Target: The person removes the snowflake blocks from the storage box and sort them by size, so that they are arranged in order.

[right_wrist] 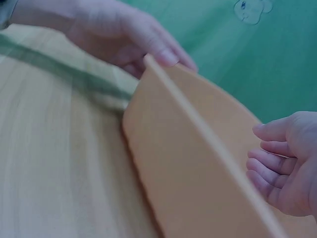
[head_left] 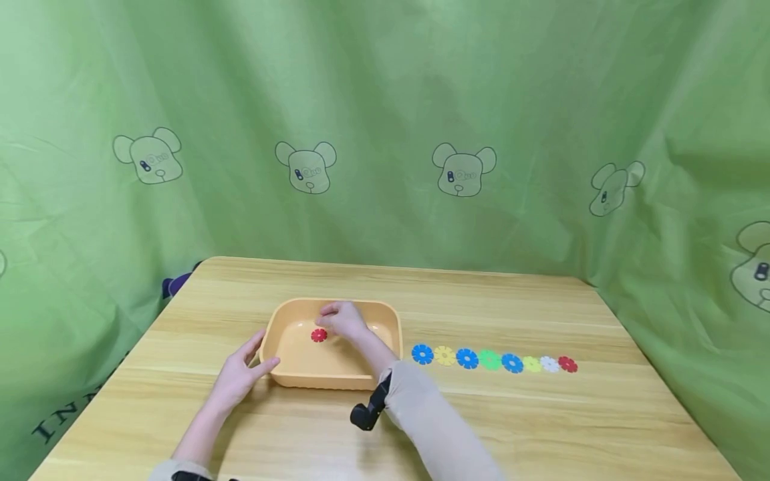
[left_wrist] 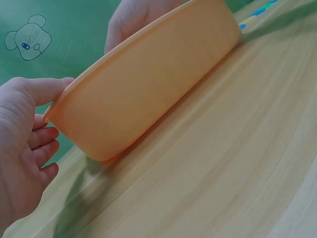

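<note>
A shallow orange plastic basin [head_left: 325, 382] stands on the table. My left hand [head_left: 236, 377] holds its left end, thumb over the rim and fingers against the outer wall, as the left wrist view [left_wrist: 25, 144] of that hand shows. Inside the basin lies one red snowflake disc [head_left: 319, 335], flat and notched like a flower. My right hand [head_left: 345, 321] reaches over the near wall into the basin, its fingertips just above the disc. In the right wrist view those fingers [right_wrist: 270, 166] are loosely bent with nothing visible between them.
Right of the basin, a row of similar discs runs across the wooden table [head_left: 511, 427]: a blue disc [head_left: 422, 354] at the left end, then yellow, green, white and others, up to a red one [head_left: 568, 364]. A green curtain [head_left: 385, 227] hangs behind the table.
</note>
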Demonstrator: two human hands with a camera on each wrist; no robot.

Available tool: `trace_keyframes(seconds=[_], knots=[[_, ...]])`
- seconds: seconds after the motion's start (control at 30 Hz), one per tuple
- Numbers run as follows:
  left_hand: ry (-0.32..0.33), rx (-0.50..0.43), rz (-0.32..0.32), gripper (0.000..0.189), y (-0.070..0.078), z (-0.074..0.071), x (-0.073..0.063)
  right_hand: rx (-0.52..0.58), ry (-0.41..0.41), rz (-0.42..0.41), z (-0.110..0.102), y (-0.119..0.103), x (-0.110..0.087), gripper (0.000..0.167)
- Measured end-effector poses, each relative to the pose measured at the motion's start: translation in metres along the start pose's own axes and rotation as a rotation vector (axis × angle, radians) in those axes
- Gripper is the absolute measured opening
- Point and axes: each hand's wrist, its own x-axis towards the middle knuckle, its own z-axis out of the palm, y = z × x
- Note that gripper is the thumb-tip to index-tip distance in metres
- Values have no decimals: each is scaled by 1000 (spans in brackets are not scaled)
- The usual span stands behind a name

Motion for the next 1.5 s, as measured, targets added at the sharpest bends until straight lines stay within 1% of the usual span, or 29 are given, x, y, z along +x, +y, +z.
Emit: trace_keyframes(seconds=[0.13,0.23,0.4,0.57,0.73,0.8,0.87,0.93,1.0,1.13,1.43,1.5], knots=[[2,1,0,72,-1,0,1,-61,11,-10,7,10,2,37],[6,5,-4,72,-1,0,1,-114,-6,-36,9,16,3,41],[9,12,-11,72,-1,0,1,-204,-40,-69,11,21,5,42],[9,7,-6,71,-2,0,1,-308,-104,-113,11,24,5,43],[10,6,0,71,-3,0,2,-467,-186,-176,11,24,4,45],[8,7,3,71,-3,0,2,-521,-204,-201,11,24,4,41],[7,7,6,71,-3,0,2,-557,-211,-221,12,24,5,32],[5,6,9,71,-3,0,2,-577,-210,-239,13,25,6,24],[7,5,8,70,-3,-1,2,-584,-210,-241,14,26,6,20],[7,5,6,70,-2,-1,2,-604,-200,-230,14,26,5,24],[10,3,17,70,-3,0,1,-668,-203,-224,16,23,0,21],[10,5,17,70,-4,0,1,-664,-199,-215,16,23,-1,21]])
